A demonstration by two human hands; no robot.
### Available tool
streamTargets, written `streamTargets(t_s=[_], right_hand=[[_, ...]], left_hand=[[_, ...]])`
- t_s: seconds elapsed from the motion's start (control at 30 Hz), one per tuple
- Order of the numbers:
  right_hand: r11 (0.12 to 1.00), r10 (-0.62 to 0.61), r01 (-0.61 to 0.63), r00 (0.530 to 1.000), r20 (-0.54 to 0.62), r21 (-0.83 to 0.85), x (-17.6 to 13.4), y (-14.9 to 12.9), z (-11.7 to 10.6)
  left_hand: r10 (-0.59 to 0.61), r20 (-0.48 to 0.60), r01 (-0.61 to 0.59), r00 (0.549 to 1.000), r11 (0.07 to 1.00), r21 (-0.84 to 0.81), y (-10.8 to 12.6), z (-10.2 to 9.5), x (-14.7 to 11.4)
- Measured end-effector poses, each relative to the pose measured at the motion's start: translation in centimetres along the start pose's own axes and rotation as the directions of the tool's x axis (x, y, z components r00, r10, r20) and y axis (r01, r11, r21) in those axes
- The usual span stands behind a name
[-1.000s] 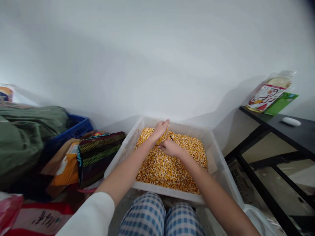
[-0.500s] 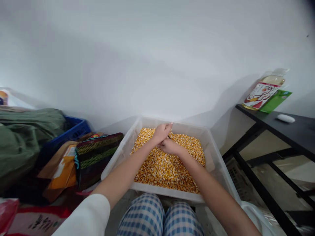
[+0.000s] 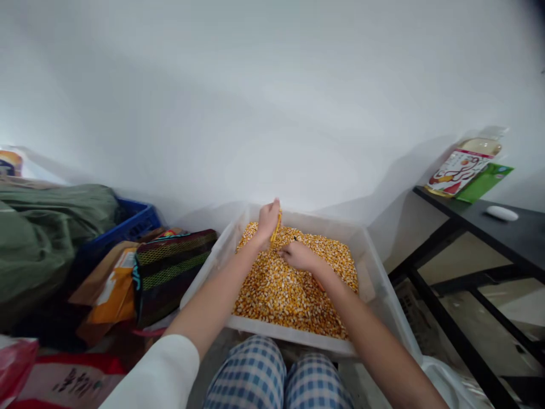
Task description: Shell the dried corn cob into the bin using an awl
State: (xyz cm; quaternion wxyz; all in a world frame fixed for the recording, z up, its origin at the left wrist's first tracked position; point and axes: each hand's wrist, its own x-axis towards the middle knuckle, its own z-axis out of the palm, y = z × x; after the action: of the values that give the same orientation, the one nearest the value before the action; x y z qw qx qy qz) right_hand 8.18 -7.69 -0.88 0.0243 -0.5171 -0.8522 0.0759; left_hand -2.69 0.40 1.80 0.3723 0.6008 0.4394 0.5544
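My left hand (image 3: 267,222) is closed, thumb up, around what looks like an ear of corn (image 3: 276,228); only a narrow strip of yellow kernels shows along the palm. Just right of it and slightly lower, my right hand (image 3: 298,255) has its fingers curled. A small dark tip shows above those fingers and an orange piece (image 3: 319,284) below the wrist, perhaps two ends of one tool; the grip hides its middle. Both hands are over loose corn kernels (image 3: 281,298) heaped in a translucent plastic bin (image 3: 293,338).
On the left are a blue crate (image 3: 138,218) with green cloth, a striped mesh bag (image 3: 174,267) and red-and-white packaging (image 3: 72,380). At right, a black table (image 3: 472,213) bears a bottle (image 3: 464,167), a green packet (image 3: 485,182) and a white oval object (image 3: 502,213). A white wall (image 3: 272,102) stands behind.
My hands were crossed and touching; they are now apart. The left hand has moved left and up, uncovering the yellow kernels in it. The view has shifted slightly.
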Motion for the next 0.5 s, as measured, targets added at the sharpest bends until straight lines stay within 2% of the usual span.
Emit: streamTargets(t_s=[0.07,0.17,0.33,0.5], right_hand=[[0.998,0.063,-0.063,0.994,-0.089,0.003,-0.2,0.6,-0.7],[0.996,0.087,-0.088,0.98,-0.178,0.002,-0.3,0.3,-1.0],[0.995,0.071,-0.084,0.974,-0.214,-0.05,-0.4,-0.7,-0.9],[0.993,0.072,-0.092,0.969,-0.236,-0.078,-0.5,-0.7,-1.0]], left_hand=[[-0.148,-0.054,0.14,0.988,0.982,-0.127,-0.6,-0.8,1.1],[-0.308,-0.058,0.28,0.95,0.917,-0.284,-1.3,-1.1,1.9],[-0.387,-0.008,0.351,0.922,0.844,-0.406,-1.8,-0.6,1.8],[-0.44,0.039,0.409,0.897,0.795,-0.447,-1.7,-0.5,1.6]])
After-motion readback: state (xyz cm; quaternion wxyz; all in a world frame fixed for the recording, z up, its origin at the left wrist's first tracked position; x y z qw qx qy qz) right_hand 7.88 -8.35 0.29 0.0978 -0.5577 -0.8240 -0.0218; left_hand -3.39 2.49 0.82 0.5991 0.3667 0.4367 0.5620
